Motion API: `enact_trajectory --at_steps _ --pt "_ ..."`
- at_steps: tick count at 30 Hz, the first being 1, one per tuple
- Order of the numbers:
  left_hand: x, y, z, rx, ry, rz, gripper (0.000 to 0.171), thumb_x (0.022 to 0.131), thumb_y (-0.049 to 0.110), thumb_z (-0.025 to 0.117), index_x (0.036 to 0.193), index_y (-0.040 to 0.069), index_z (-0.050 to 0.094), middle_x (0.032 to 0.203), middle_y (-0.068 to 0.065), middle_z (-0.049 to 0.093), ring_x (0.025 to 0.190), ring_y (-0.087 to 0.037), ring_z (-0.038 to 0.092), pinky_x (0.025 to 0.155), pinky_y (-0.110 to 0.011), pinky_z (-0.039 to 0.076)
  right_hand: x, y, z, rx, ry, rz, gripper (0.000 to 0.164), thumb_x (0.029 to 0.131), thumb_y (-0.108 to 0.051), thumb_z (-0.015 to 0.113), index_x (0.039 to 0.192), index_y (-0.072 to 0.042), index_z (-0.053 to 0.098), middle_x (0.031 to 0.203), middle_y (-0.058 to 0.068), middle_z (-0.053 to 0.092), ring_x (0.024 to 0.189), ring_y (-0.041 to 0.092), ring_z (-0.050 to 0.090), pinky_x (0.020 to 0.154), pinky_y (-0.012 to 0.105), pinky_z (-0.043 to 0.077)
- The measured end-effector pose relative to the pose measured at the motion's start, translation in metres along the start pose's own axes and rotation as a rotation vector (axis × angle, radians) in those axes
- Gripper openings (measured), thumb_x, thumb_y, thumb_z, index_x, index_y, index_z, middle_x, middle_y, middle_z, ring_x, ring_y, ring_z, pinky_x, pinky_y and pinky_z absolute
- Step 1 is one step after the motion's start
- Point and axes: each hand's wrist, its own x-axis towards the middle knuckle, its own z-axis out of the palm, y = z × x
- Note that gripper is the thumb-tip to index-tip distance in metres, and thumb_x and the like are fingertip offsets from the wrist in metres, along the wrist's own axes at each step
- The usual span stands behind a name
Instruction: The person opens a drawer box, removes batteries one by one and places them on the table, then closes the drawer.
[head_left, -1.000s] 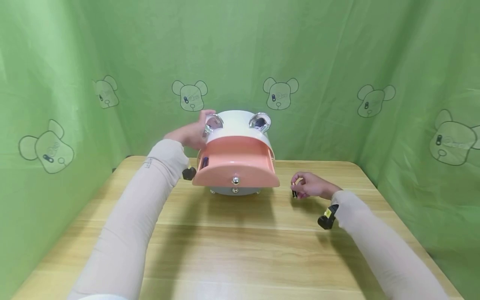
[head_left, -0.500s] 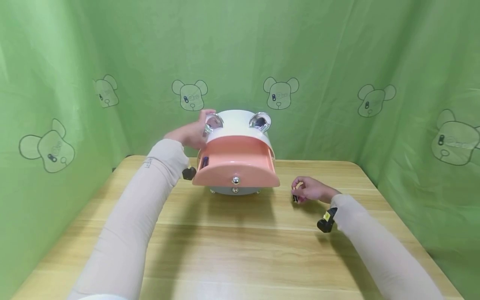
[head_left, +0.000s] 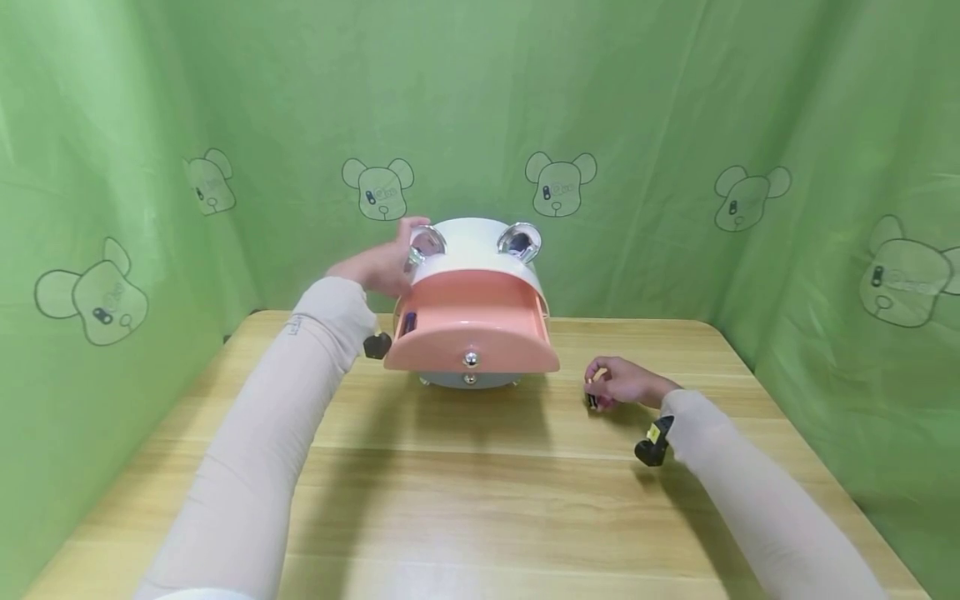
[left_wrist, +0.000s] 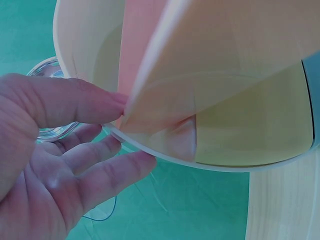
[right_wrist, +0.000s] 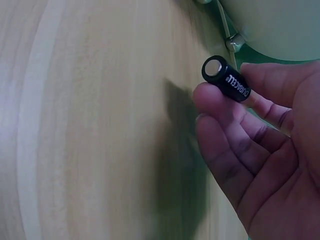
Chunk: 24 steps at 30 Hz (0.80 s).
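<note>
A small drawer box [head_left: 471, 246] with a white rounded top and two silver ear-like rings stands at the table's far side. Its pink upper drawer [head_left: 510, 354] is pulled out, and a dark cylindrical item [head_left: 409, 323] lies at the drawer's left end. My left hand [head_left: 384, 268] grips the box's left side by the silver ring; the left wrist view has the thumb at the inner edge and the fingers outside the rim. To the right of the box, my right hand [head_left: 624, 382] pinches a black Duracell battery [right_wrist: 227, 80] between thumb and fingers, flat silver end outward, above the table.
The box's grey lower drawer [head_left: 480, 381] is pushed in under the pink one, with a silver knob. A light wooden table [head_left: 480, 500] extends toward me. Green curtain [head_left: 480, 100] with mouse-head drawings encloses the back and both sides. Black wrist cameras hang below both cuffs.
My right hand, with the battery, has come slightly lower and nearer to me. The left hand, box and pulled-out drawer have kept their places.
</note>
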Motion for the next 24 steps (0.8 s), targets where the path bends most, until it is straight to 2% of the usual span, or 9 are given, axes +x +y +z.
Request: enact_trajectory --at_steps 4,11,17,24 --pt "0.0 -0.0004 0.0002 -0.01 -0.001 -0.002 0.112 0.073 -0.022 0.057 0.149 0.028 -0.01 0.112 -0.02 0.053 0.082 -0.033 0.062 0.075 -0.043 0.056 -0.0018 0.0005 0.0014 -0.005 -0.006 0.014 0.016 0.095 -0.006 0.057 0.105 0.003 0.047 0.076 0.013 0.062 0.067 0.024 0.063 0.063 0.036 0.056" --pt "-0.0023 0.0006 0.0 -0.004 0.005 0.003 0.114 0.072 -0.022 0.059 0.149 0.028 -0.009 0.113 -0.018 0.052 0.084 -0.032 0.062 0.071 -0.035 0.057 -0.004 -0.0007 0.0019 -0.019 -0.009 0.02 0.016 0.095 -0.006 0.056 0.105 0.003 0.047 0.075 0.013 0.061 0.066 0.024 0.063 0.064 0.037 0.056" --pt "-0.002 -0.0002 0.0002 -0.016 0.007 0.0 0.114 0.072 -0.023 0.058 0.149 0.029 -0.009 0.114 -0.019 0.052 0.085 -0.033 0.062 0.071 -0.036 0.057 -0.0044 0.0015 0.0017 -0.016 -0.014 0.021 0.018 0.094 -0.007 0.059 0.104 0.003 0.047 0.074 0.013 0.061 0.065 0.023 0.062 0.063 0.036 0.056" --pt "-0.0025 -0.0001 0.0002 0.005 0.004 0.007 0.113 0.072 -0.022 0.058 0.149 0.028 -0.009 0.113 -0.019 0.053 0.082 -0.032 0.062 0.071 -0.037 0.057 -0.0034 0.0056 0.0034 -0.06 0.004 0.038 0.016 0.094 -0.008 0.06 0.101 0.001 0.049 0.076 0.012 0.063 0.064 0.021 0.062 0.059 0.033 0.055"
